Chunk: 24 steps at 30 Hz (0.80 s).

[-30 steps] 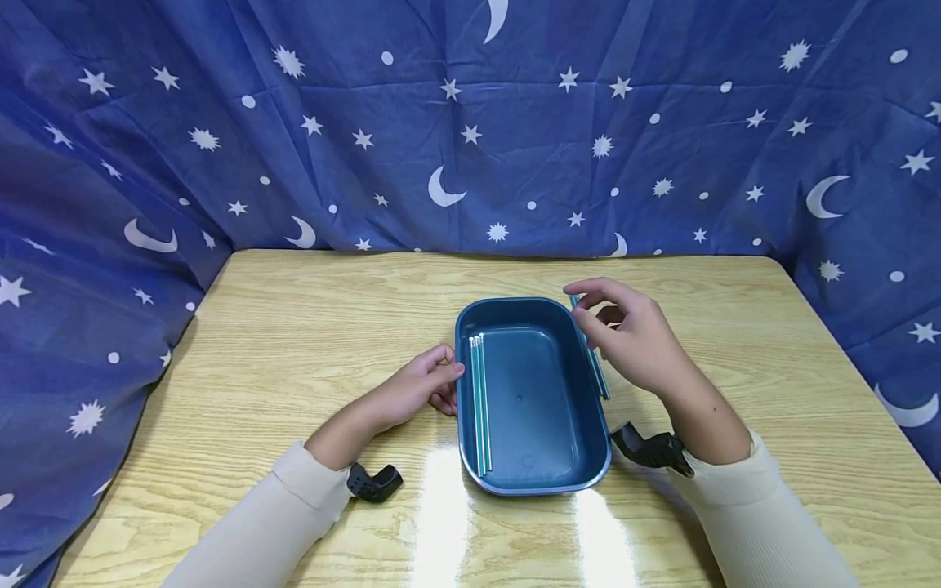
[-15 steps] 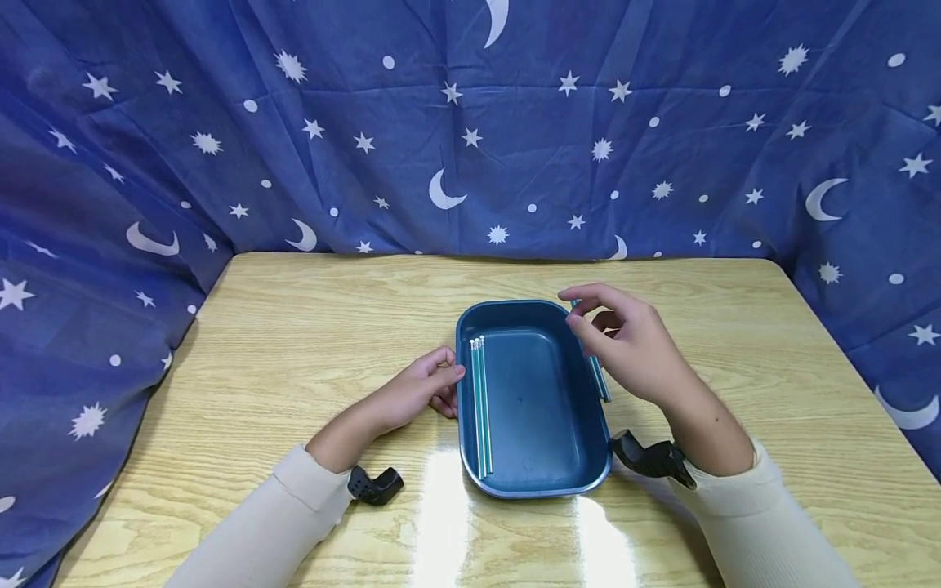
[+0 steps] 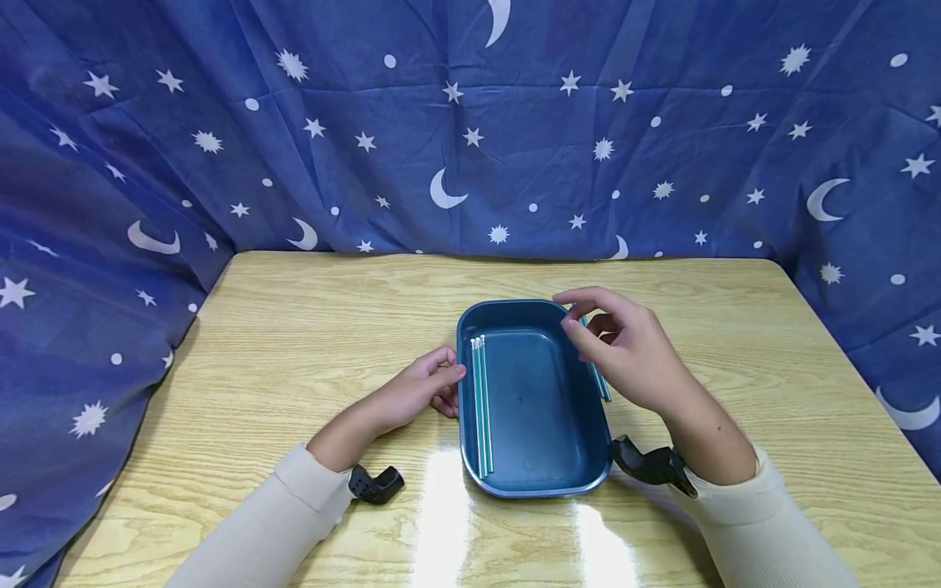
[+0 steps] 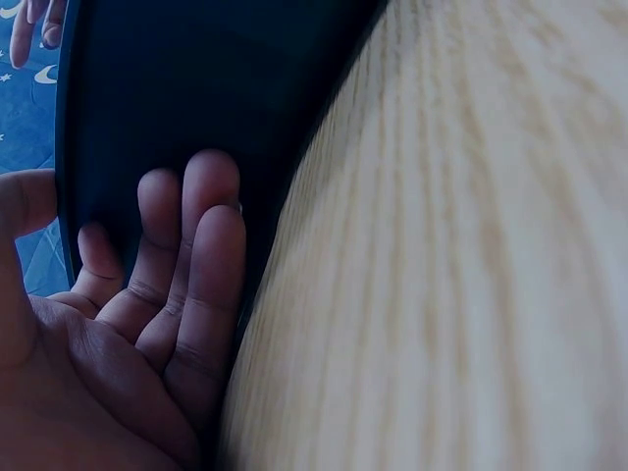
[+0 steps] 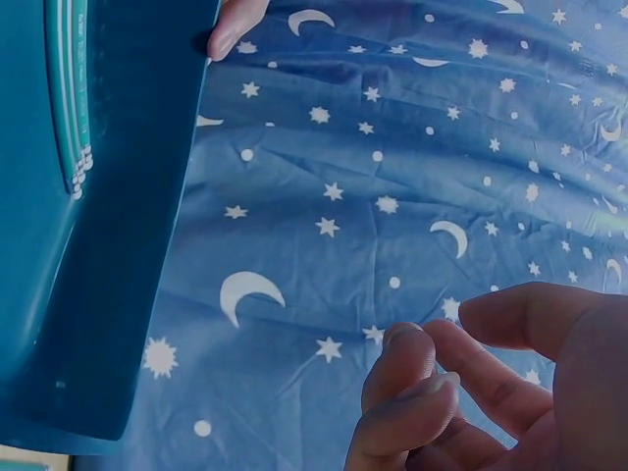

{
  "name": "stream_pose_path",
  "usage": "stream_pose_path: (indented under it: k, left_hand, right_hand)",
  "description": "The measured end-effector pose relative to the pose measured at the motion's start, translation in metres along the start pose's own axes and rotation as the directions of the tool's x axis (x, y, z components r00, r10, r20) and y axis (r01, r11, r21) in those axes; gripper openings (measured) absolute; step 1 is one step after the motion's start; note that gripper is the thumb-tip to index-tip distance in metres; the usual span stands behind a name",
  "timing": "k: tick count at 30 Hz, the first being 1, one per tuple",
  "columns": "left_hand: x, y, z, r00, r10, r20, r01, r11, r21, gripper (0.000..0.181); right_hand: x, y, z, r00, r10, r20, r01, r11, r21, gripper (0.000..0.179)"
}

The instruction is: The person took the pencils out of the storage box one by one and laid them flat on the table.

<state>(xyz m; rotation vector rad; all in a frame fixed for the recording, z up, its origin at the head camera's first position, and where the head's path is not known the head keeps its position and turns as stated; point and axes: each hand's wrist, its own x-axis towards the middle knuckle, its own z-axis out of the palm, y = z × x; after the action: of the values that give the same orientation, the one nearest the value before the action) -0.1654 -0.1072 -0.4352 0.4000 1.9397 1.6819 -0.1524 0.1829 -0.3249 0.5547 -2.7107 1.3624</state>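
A dark teal plastic tray (image 3: 525,408) stands on the table. Along its left inner wall lie several slim green pencils (image 3: 481,408) with pale ends. My left hand (image 3: 419,385) holds the tray's left side, thumb over the rim and fingers against the outer wall, as the left wrist view shows. Above the tray's right rim hovers my right hand (image 3: 625,343), its fingers loosely bent. In the right wrist view nothing sits between its thumb and fingers. More green pencils (image 3: 603,386) lie along the tray's right outer side, partly hidden by that hand.
The wooden table (image 3: 316,327) stretches around the tray, with bright glare at its front. A blue star-and-moon curtain (image 3: 353,188) hangs behind and along both sides. Each wrist wears a black camera mount (image 3: 375,484).
My right hand has drifted slightly left, further over the tray's right rim. The left hand, the tray and the pencils look unmoved.
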Motion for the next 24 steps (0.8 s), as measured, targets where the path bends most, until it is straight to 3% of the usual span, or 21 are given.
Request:
stream_pose_path:
  k: [24]
  left_hand:
    - [0.000, -0.001, 0.000, 1.000, -0.003, -0.011, 0.003, 1.000, -0.004, 0.023]
  right_hand:
    - [0.004, -0.023, 0.014, 0.997, -0.066, 0.035, 0.066, 0.998, -0.008, 0.027]
